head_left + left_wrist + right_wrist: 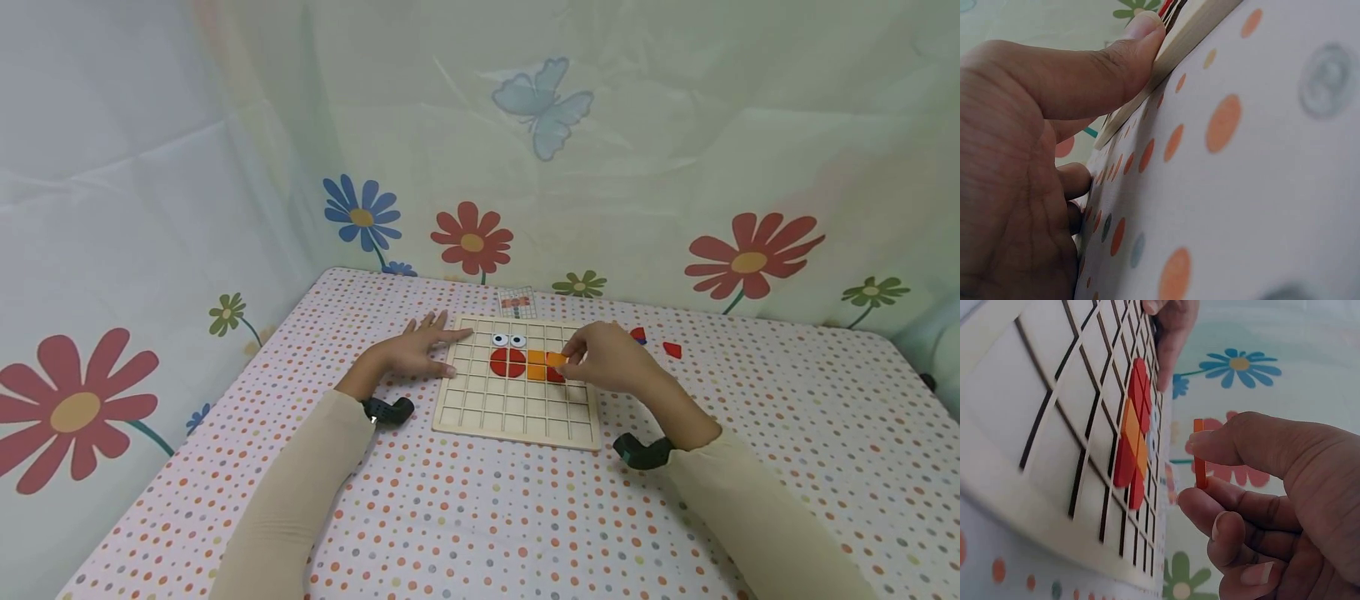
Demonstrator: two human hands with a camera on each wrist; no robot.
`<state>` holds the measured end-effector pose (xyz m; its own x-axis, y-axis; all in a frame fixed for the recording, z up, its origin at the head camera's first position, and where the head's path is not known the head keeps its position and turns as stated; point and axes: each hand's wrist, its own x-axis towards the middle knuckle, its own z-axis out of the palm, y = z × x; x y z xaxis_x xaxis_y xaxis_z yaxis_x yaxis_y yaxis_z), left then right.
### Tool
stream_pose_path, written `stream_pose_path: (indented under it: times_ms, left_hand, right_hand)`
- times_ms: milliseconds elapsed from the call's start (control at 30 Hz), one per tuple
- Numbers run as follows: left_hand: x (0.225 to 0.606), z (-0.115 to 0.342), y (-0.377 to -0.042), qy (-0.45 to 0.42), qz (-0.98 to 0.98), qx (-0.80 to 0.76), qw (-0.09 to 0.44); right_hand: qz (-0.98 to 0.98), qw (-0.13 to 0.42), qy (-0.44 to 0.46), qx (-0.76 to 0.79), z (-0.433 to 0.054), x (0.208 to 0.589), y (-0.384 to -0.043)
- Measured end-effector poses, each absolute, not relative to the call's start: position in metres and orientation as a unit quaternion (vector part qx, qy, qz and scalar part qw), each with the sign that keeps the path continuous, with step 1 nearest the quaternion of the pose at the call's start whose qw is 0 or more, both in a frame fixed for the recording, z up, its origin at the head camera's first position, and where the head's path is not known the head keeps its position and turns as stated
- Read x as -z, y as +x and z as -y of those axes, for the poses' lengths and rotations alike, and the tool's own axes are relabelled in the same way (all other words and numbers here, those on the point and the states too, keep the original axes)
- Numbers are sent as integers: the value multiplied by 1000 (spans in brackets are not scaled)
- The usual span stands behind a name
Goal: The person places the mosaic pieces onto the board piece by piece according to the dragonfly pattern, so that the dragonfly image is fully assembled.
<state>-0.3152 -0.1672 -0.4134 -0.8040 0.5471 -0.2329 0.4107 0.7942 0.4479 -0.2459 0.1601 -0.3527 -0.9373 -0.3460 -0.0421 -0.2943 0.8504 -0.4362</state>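
A wooden grid board [495,417] lies on the table. My left hand [416,350] rests at its left edge with fingers spread; the left wrist view shows the thumb [1144,28] on the rim. Over the board's right side, my right hand [611,358] pinches a thin orange tile [1200,465] between thumb and fingers, held apart from the board in the right wrist view. Set in the grid are two eye tiles [508,340], a red circle of tiles [498,363], orange tiles [536,372] and red rounded tiles [1124,464] beside them.
Behind the board lies a small pattern card [517,312] with a printed grid. To the right of the board are loose red and blue pieces [638,335] and a red piece [672,350]. A flowered curtain [622,192] hangs behind the dotted tablecloth [480,517].
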Motion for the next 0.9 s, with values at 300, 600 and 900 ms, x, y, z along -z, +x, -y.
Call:
stream_pose_path:
  times_ms: [300, 600, 900]
  left_hand:
    - [413, 168, -314, 270, -927, -192, 175]
    - [411, 169, -314, 280, -923, -192, 180]
    - [409, 169, -314, 268, -926, -191, 186]
  right_hand:
    - [-957, 74, -207, 186, -114, 354, -264]
    - [-956, 87, -230, 163, -74, 357, -286]
    - [-962, 93, -227, 118, -52, 364, -303]
